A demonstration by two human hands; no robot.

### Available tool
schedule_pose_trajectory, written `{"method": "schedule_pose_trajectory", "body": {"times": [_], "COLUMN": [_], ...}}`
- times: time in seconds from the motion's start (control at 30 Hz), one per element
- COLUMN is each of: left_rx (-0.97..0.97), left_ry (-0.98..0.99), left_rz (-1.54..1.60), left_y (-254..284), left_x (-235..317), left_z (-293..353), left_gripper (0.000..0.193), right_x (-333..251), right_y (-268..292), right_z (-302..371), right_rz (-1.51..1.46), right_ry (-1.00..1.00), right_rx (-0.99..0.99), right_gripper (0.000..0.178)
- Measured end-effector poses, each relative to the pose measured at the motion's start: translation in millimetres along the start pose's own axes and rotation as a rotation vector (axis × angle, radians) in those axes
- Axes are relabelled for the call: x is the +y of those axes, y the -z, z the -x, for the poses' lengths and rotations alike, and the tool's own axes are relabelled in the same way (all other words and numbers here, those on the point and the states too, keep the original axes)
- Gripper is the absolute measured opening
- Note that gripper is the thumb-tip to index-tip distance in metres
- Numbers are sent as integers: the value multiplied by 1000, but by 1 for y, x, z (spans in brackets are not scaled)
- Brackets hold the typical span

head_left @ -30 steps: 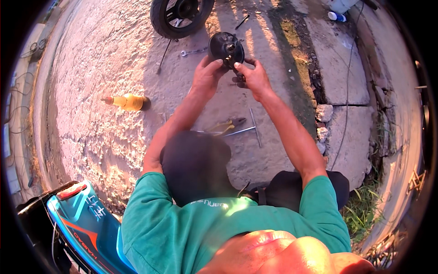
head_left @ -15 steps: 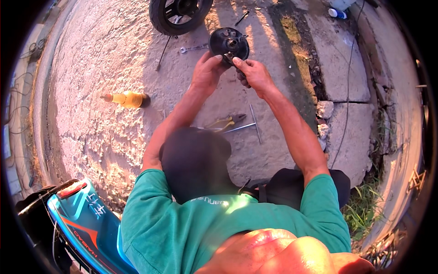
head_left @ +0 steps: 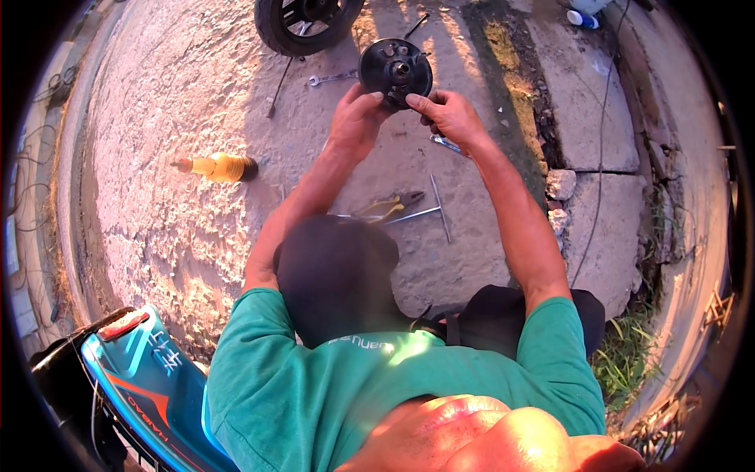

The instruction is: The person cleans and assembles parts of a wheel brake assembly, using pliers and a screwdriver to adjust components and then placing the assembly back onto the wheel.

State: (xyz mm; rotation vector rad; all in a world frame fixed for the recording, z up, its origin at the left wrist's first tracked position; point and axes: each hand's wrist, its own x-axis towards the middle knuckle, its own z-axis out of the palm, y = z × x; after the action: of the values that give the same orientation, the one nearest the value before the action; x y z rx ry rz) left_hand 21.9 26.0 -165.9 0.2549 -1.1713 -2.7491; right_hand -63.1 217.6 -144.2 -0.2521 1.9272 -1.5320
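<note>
Out in front of me, a round black brake plate (head_left: pixel 392 57) with a metal spindle at its middle is held up over the ground. My left hand (head_left: pixel 355 124) grips its lower left rim, thumb on the face. At the lower right rim my right hand (head_left: pixel 458 124) pinches the plate, thumb on top; its other fingers are partly hidden. A small shiny tool (head_left: pixel 447 143) lies below my right hand, partly covered by it. Left of the plate rests an open-end wrench (head_left: pixel 332 78).
A black-tyred wheel (head_left: pixel 273 33) lies beyond, with a thin rod tool (head_left: pixel 280 88) near it. Closer are yellow-handled pliers (head_left: pixel 387 207), a T-handle wrench (head_left: pixel 439 208) and a yellow bottle (head_left: pixel 224 167). A blue scooter panel (head_left: pixel 130 366) stands at lower left; broken concrete (head_left: pixel 560 185) borders the right.
The brake plate has turned a little, showing its face more squarely. My right hand's fingers have shifted along the rim, and the small shiny tool below them has come into view.
</note>
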Motion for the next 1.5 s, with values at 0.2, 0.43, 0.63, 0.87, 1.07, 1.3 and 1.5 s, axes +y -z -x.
{"method": "schedule_pose_trajectory", "body": {"times": [0.2,0.43,0.63,0.87,1.07,1.3,1.5], "left_rx": [-2,-5,46,61,60,81,105], "left_ry": [13,0,0,-4,-17,-8,-40], "left_rz": [-27,-11,16,24,11,-47,-70], "left_y": [-3,-6,-1,2,3,2,-2], "left_x": [-1,3,3,1,1,2,2], "left_z": [0,2,2,1,3,4,5], "left_gripper": [42,45,43,40,39,38,40], "right_x": [-3,-4,-3,0,1,-3,2], "right_y": [7,0,-16,-30,-28,-24,-22], "right_z": [-1,5,9,14,11,14,8], "right_rz": [166,30,-51,-129,-136,-121,-138], "right_ry": [121,16,-27,-87,-105,-57,-114], "right_rx": [160,72,82,45,-2,-24,-70], "right_gripper": [58,56,55,55,54,54,49]}}
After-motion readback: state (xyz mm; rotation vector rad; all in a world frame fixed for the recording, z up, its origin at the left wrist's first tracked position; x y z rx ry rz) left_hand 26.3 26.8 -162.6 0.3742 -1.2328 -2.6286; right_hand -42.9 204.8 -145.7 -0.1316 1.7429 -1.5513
